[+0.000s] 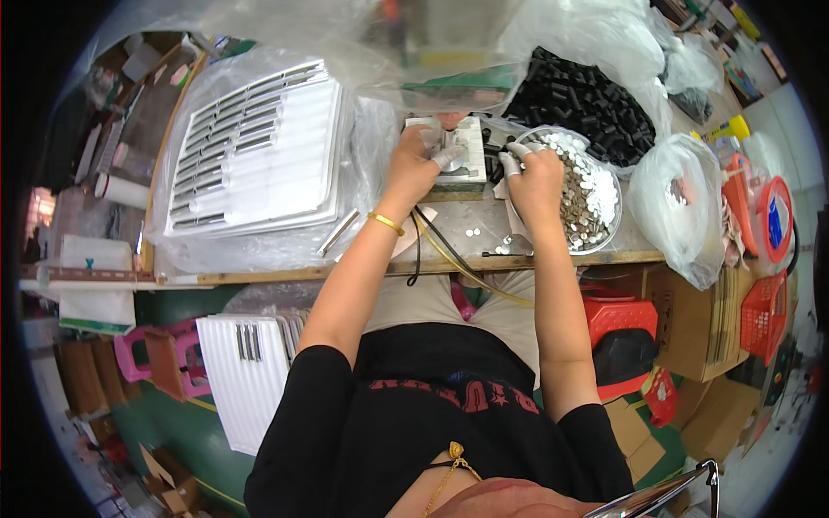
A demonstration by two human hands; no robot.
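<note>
My left hand (pixel 416 162) rests at a grey metal block (pixel 467 175) near the middle of the bench. Its fingers, some in white finger covers, curve around something at the block that I cannot make out. My right hand (pixel 537 180) is at the left rim of a clear round bowl (pixel 615 226). The bowl holds many small discs (pixel 598 197), some white and some dull metal. My right fingertips, also in white covers, are bent together beside a few black pieces; whatever they hold is hidden. A shiny metal tube (pixel 339 232) lies left of my left forearm.
White ribbed trays (pixel 302 173) with rows of shiny tubes lie at the left. Black cylinders (pixel 574 108) are heaped behind the bowl. Clear plastic bags (pixel 678 203) lie to the right. Cables (pixel 440 246) and loose white discs (pixel 472 232) are near the bench's front edge (pixel 285 274).
</note>
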